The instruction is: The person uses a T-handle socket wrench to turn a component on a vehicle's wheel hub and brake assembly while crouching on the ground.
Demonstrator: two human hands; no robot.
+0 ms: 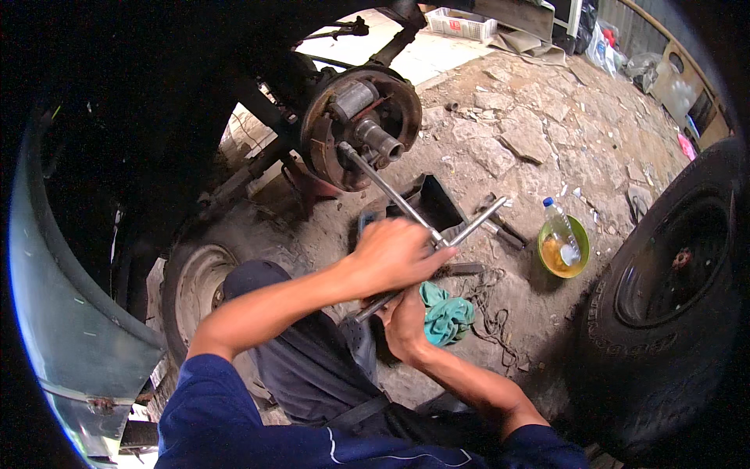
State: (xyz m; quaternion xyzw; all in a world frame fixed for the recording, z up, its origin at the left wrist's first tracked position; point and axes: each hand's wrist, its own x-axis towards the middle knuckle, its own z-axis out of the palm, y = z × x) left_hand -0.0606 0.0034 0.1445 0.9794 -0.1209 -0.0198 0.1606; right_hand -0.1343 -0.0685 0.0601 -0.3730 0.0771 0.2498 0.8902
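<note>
Your left hand (394, 254) is closed around the centre of the cross wrench (426, 234); your right hand (406, 320) grips its lower arm. One wrench arm runs up to the hub (361, 125), its socket on the backplate just left of the spindle. Teal rag (447, 315) beside your right hand. Green bowl (564, 248) with bottle (559, 227) right of the wrench; wheel (676, 297) beyond that.

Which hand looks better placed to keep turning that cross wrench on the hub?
Probably the left hand: it grips the cross wrench at its centre. The right hand only holds the lower bar end near the teal rag.
</note>
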